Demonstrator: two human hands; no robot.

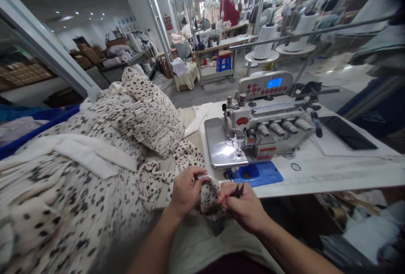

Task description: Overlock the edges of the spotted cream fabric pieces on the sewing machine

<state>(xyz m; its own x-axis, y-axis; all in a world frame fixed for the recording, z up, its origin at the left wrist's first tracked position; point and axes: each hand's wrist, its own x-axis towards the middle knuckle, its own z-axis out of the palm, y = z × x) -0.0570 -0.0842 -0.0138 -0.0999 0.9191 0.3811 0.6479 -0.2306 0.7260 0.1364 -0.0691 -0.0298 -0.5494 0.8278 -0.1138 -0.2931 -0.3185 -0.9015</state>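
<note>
My left hand (185, 190) is closed on a bunched piece of cream fabric with black spots (207, 196), held just in front of the table's edge. My right hand (243, 208) pinches the same piece from the right and also holds small black thread snips (238, 190), points up. Both hands sit close together, below the overlock sewing machine (256, 132). The fabric runs left into a large heap of the same spotted cloth (95, 147).
The machine stands on a white table (332, 168), with a blue plate (256, 173) at its front and a control panel (264, 84) behind. A dark phone (346, 132) and a pen (316, 123) lie to the right. Thread cones (265, 39) stand behind. Other workstations fill the background.
</note>
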